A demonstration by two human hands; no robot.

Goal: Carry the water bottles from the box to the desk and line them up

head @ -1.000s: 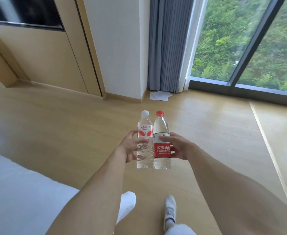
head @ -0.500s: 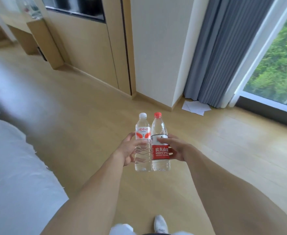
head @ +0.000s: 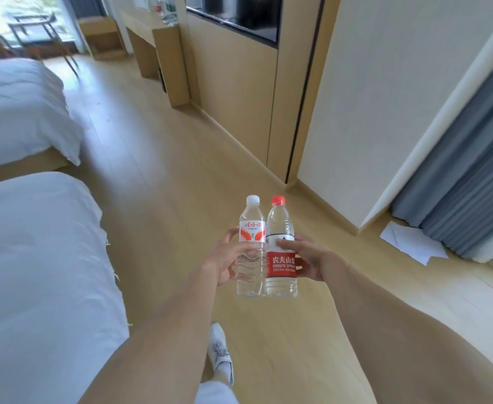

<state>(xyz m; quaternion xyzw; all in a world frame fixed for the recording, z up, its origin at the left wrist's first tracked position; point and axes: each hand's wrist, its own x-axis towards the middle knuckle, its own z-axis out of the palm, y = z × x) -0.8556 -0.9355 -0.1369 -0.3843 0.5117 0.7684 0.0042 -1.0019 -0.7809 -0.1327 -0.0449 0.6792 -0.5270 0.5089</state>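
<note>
I hold two clear water bottles upright and side by side in front of me, above the wooden floor. My left hand [head: 224, 259] grips the white-capped bottle [head: 251, 249] with the white and orange label. My right hand [head: 306, 258] grips the red-capped bottle [head: 281, 252] with the red label. The two bottles touch each other. A light wooden desk [head: 152, 30] stands far off at the upper left, with some blurred things on top. The box is out of view.
Two white beds [head: 35, 258] fill the left side. A wood-panelled wall with a dark screen [head: 233, 13] runs along the right of the aisle. Grey curtain [head: 466, 185] and white papers [head: 411, 243] lie at the right. A chair [head: 35, 30] stands at the far window.
My view has swung left: the window and curtain slid to the right, and the beds, the desk and the far chair came into sight. Both hands keep the bottles together.
</note>
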